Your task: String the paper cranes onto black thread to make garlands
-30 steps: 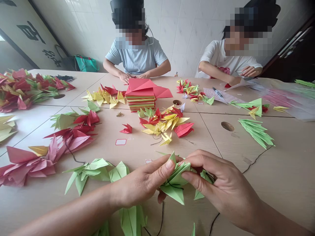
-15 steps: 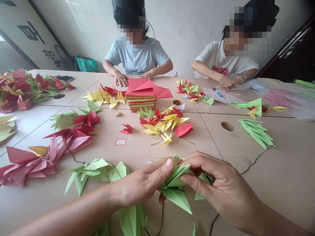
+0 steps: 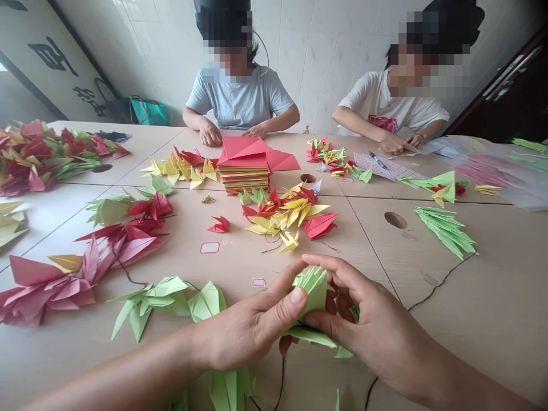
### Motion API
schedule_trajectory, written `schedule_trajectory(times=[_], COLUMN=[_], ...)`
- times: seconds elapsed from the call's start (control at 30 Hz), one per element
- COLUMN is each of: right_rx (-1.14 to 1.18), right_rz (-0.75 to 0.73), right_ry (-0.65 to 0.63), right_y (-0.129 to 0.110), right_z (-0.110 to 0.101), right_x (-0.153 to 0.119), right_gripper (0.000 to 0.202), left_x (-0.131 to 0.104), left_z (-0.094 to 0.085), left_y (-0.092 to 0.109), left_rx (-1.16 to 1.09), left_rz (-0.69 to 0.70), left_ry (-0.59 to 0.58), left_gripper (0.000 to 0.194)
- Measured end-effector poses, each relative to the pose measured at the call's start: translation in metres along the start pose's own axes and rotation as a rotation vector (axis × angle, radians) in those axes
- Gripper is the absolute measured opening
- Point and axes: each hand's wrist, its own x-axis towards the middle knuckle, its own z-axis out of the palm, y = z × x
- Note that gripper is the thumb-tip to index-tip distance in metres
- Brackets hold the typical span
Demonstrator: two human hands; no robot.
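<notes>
Between my two hands, above the near part of the table, is a bundle of green folded paper cranes (image 3: 315, 294). My left hand (image 3: 252, 319) grips it from the left, thumb along its near side. My right hand (image 3: 377, 325) closes on the right side, its thumb pressed low and its fingers curled behind. Some fingertips are hidden behind the paper. A black cord (image 3: 281, 379) hangs below my left hand. More green cranes (image 3: 165, 297) lie left of my left wrist, and another green piece (image 3: 231, 388) shows below the forearm.
Pink and red cranes (image 3: 124, 240) lie at left, with a large mixed pile (image 3: 38, 154) behind. A stack of coloured paper (image 3: 244, 177) stands mid-table. Yellow and red cranes (image 3: 286, 214) lie before it. Green strips (image 3: 445, 228) lie at right. Two people (image 3: 240, 103) sit opposite.
The green bundle has tilted up between my hands, its lower tip swinging up. My right hand has shifted slightly left, and its fingers now reach over the top.
</notes>
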Motion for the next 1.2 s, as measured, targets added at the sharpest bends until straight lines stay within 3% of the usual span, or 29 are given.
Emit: schedule_trajectory(times=[0.1,0.23,0.43,0.63,0.87,0.97,1.07,1.2], right_rx=[0.153,0.288,0.404,0.281,0.113,0.089,0.100,0.125], right_rz=[0.037,0.005,-0.023,-0.043,-0.119,-0.079,-0.033,0.006], right_ry=[-0.040,-0.040,-0.102,-0.109,-0.126,-0.091,-0.075,-0.069], right_y=[-0.002,-0.005,-0.004,-0.004,-0.005,-0.005,-0.009,-0.016], right_z=[-0.002,-0.008,-0.014,-0.013,-0.014,-0.014,-0.014,-0.016], right_x=[0.001,0.004,0.007,0.003,0.002,0.002,0.001,0.001], right_gripper=[0.042,0.025,0.017,0.007,0.011,0.015,0.016,0.017], left_x=[0.001,0.007,0.013,0.014,0.013,0.011,0.009,0.006], left_z=[-0.001,0.003,0.009,0.008,0.006,0.006,0.005,0.005], left_y=[0.000,-0.001,-0.002,-0.005,-0.004,-0.002,-0.002,-0.006], left_rx=[-0.043,-0.216,-0.400,-0.112,0.001,0.009,0.027,0.142], left_rz=[0.042,0.198,0.221,0.158,0.179,0.233,0.280,0.414], left_ry=[-0.059,-0.094,-0.168,0.053,0.100,0.146,0.273,0.428], left_gripper=[0.067,0.062,0.059,0.026,0.028,0.032,0.033,0.017])
